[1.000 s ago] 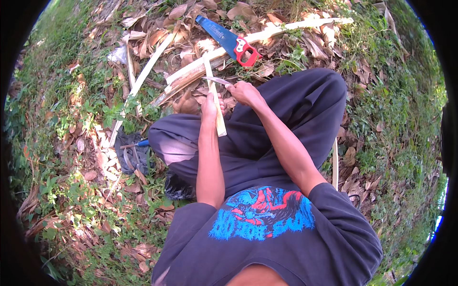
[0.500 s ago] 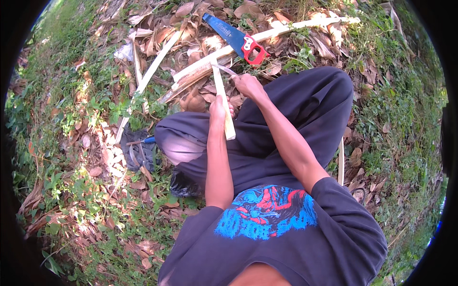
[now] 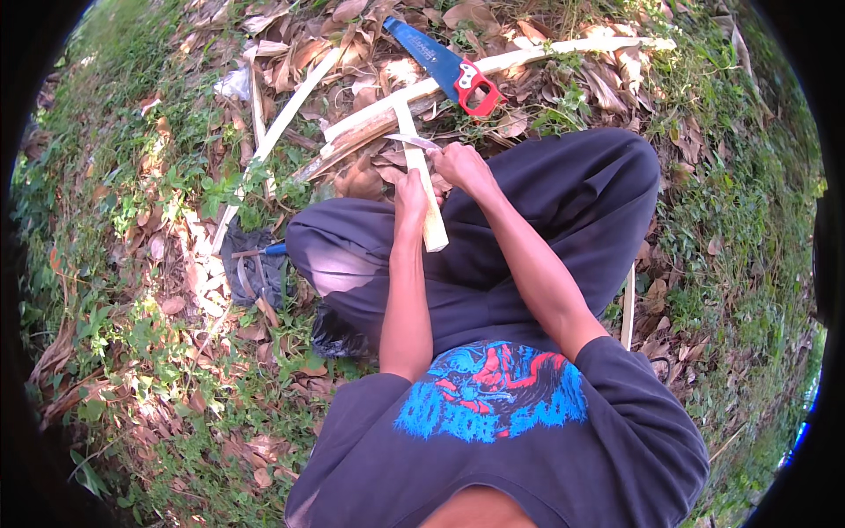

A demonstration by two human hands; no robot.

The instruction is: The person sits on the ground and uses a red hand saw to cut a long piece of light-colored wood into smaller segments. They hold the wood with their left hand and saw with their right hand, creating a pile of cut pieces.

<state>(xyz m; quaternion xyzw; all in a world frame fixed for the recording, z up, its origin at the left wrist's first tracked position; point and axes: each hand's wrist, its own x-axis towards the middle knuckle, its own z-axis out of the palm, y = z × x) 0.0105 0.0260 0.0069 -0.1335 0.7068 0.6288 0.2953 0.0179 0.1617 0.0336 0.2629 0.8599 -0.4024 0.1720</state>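
Left of the pale wood strip (image 3: 421, 180), dry leaves (image 3: 189, 264) litter the ground. The left hand (image 3: 410, 195) grips the strip's middle, steadying it over the lap; the right hand (image 3: 462, 165), just right, clasps a knife (image 3: 410, 140) against it. A handsaw (image 3: 444, 63) lies beyond.

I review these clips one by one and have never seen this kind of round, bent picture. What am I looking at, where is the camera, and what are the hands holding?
The camera sits on a person's head and looks down; its fisheye lens bends the edges. The person sits on grassy ground strewn with dry leaves. The left hand grips a pale wooden strip. The right hand holds a knife with its blade against that strip. Beyond the hands lie a hand saw with a blue blade and red handle, and several long pale split sticks.
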